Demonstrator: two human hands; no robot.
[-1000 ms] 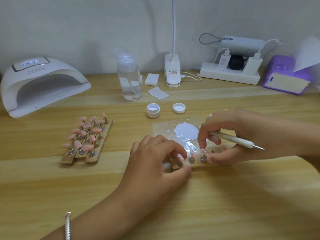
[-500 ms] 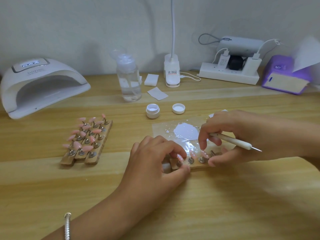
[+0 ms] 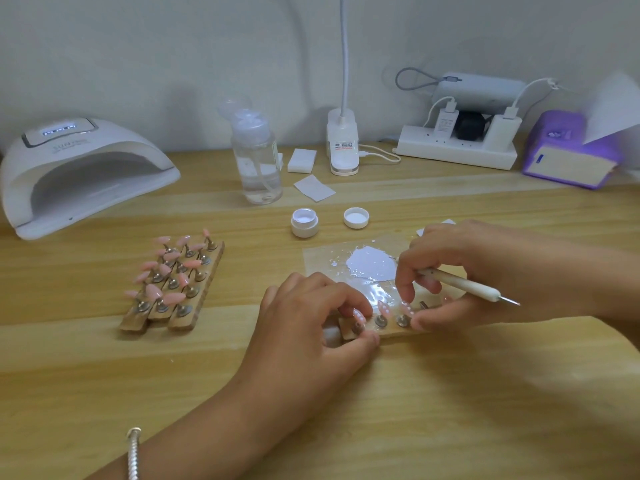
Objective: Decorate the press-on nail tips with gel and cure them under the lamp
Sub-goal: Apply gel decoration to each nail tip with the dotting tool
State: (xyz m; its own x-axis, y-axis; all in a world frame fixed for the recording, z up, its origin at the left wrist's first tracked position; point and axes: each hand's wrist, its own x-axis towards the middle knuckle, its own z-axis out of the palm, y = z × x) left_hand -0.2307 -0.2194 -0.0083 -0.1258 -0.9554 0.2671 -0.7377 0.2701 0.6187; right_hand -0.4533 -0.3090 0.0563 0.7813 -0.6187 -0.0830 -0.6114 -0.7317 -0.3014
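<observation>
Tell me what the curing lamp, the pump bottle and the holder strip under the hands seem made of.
Curing lamp: glossy white plastic, by its smooth moulded shell and soft highlights. Pump bottle: clear plastic, possibly glass; liquid and tube show through. Holder strip: apparently raw matt wood, tan and unshiny, set with bright studs that look like metal.

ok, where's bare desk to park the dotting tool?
Free: near strip of desk below left hand; gap between lamp and tip racks; stretch between right hand and purple box. Crowded: around jar, lid, palette.
</observation>
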